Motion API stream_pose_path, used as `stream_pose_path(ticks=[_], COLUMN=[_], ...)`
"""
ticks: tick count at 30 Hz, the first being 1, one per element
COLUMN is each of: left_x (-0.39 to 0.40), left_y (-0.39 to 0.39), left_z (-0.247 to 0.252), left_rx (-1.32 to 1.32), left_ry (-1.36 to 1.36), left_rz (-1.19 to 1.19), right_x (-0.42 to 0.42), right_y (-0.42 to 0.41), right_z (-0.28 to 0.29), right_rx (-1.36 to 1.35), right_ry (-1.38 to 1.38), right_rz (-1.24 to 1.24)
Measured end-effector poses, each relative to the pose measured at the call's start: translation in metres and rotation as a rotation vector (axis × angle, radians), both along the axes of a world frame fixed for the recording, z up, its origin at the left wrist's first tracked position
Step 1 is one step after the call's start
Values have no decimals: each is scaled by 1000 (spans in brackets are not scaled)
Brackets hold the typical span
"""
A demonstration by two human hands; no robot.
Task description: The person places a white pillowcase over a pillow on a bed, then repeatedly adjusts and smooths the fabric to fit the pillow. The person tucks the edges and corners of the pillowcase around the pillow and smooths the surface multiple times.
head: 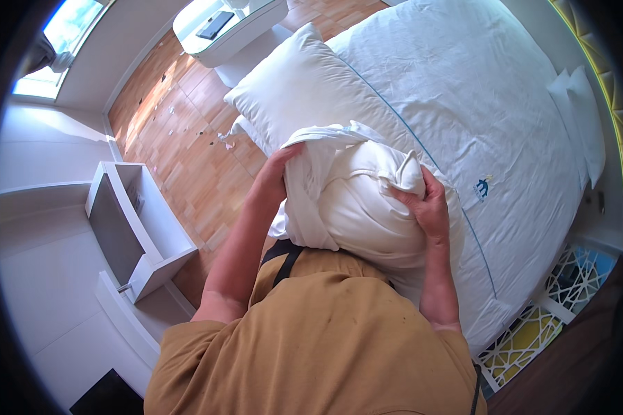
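Note:
In front of my body is a white pillow, partly inside a white pillowcase that is bunched in folds around its left and far sides. My left hand grips the gathered edge of the pillowcase; some of its fingers are hidden behind the cloth. With thumb and fingers, my right hand pinches a corner of the pillow at its right end. Beyond lies another plump white pillow at the foot of the bed. Both rest by the white duvet, which has a blue stripe and an embroidered emblem.
Two more pillows lean at the padded headboard. Scraps litter the wood-look floor. A white desk bears a dark flat object. An open-fronted white cabinet stands left; a lattice panel is right.

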State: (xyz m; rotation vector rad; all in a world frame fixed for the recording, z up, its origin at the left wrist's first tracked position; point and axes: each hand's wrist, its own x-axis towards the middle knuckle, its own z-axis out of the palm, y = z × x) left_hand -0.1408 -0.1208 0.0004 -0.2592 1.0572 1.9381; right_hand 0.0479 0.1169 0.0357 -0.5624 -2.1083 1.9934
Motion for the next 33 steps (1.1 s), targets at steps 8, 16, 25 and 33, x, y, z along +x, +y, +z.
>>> stream_pose_path(ticks=[8,16,25,33], left_x=[24,32,33,35], left_y=[-5,18,24,26], left_z=[14,14,30,31], left_rx=[234,217,207,47], left_ry=[-286,-324,-134,-65], left_rz=[-51,38,75,-58], right_x=[-14,-33,-34,-47], right_y=[-10,-15,-28,-33], right_z=[12,16,17,8], right_rx=[49,-66,402,250], right_ry=[81,117,44,43], right_rz=[-27,38,48,-209])
